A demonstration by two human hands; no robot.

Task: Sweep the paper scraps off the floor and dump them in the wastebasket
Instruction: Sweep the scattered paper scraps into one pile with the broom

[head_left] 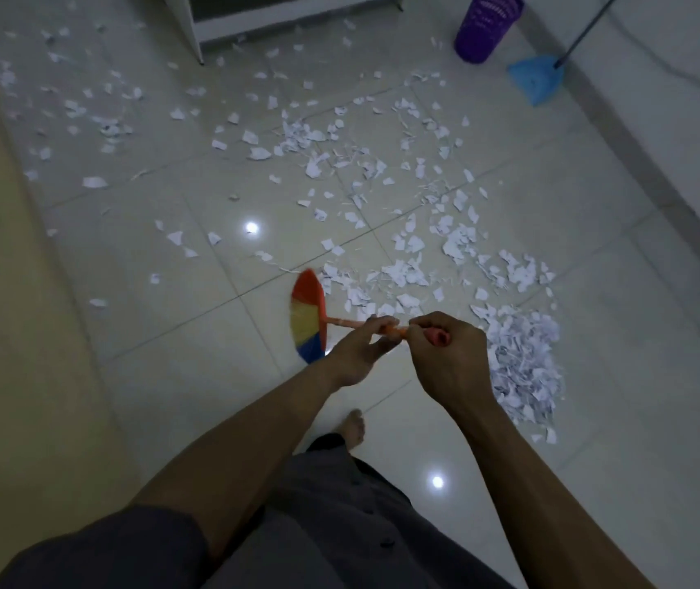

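White floor tiles (169,333) lay strewn with paper scraps (403,274), with a dense heap (526,363) of them just beyond our right grip (446,354), which curled round the top end of the broom (307,316) handle. Our left grip (356,350) pinched the handle lower down. Far off, the purple wastebasket (488,25) stood near a blue dustpan (537,78).

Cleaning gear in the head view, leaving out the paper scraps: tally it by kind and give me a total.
Rainbow-bristled broom with an orange handle: 1
Blue plastic dustpan on a long grey handle: 1
Purple perforated plastic wastebasket: 1
Total: 3
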